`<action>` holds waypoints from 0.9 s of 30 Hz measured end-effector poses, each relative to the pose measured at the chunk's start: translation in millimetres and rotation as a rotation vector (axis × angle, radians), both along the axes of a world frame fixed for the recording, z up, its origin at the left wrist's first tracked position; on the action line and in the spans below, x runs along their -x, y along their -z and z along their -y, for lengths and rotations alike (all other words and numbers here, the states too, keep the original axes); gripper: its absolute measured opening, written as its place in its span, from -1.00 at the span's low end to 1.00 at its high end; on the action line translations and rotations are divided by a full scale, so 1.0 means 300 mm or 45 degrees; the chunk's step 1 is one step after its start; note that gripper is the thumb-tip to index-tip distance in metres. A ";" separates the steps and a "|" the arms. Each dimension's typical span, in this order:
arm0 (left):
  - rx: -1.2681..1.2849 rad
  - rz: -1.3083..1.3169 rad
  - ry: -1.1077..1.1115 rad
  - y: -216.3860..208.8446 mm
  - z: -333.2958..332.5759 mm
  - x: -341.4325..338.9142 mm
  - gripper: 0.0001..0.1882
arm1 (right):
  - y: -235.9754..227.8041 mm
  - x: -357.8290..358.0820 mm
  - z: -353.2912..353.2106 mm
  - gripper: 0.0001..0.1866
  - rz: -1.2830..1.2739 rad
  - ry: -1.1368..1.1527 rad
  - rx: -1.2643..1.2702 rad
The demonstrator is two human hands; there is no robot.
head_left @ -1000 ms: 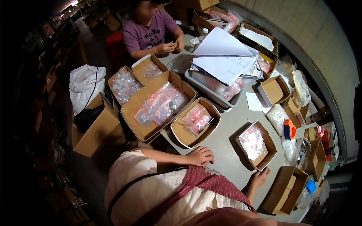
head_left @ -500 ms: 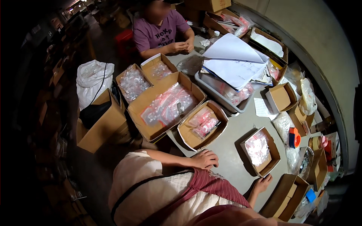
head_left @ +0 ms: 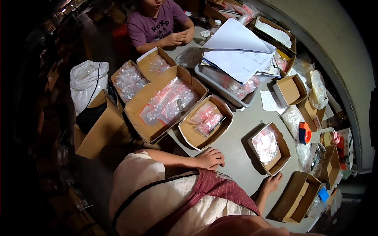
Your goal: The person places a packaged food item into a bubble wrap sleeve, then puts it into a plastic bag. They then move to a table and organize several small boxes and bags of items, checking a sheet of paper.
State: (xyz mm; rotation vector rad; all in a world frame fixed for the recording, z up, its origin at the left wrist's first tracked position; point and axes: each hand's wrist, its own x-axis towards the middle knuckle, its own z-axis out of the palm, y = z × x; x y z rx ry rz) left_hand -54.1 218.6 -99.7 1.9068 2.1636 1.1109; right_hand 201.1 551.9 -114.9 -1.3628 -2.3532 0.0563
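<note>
My left hand (head_left: 210,158) rests palm down at the edge of the grey table, its fingers loosely bent and slightly apart. Nothing shows in it. Just beyond lies an open cardboard box (head_left: 188,138) holding red-edged clear bags (head_left: 209,122) and a dark pen-like stick. On the right, my right hand (head_left: 273,182) lies by the near corner of a small white-edged carton (head_left: 282,160). Its fingers are stretched out and seem to touch that corner without gripping it. Shiny clear packets (head_left: 265,146) with red marks fill part of this carton. The palm sides of both hands are hidden.
Bigger cardboard boxes (head_left: 138,128) with clear bagged parts stand at the left. A grey plastic bin (head_left: 248,103) carries papers (head_left: 236,59). Empty-looking cartons (head_left: 284,210) and an orange-and-blue tape dispenser (head_left: 304,133) line the right. Across the table sits a person in a purple shirt (head_left: 157,23), hands together.
The whole view has shifted slightly, so things sit a little further left and up. Both my hands keep nearly the same place and pose.
</note>
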 end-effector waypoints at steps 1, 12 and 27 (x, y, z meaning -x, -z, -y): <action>-0.006 0.002 0.004 0.002 0.003 0.001 -0.75 | -0.023 0.016 0.018 -0.57 0.002 0.008 0.019; 0.032 0.049 0.014 -0.002 0.001 0.005 -0.77 | 0.016 -0.011 -0.010 -0.51 0.012 0.021 0.034; 0.011 -0.026 -0.008 0.013 0.003 -0.007 -0.77 | 0.008 -0.001 -0.006 -0.53 -0.039 0.004 0.104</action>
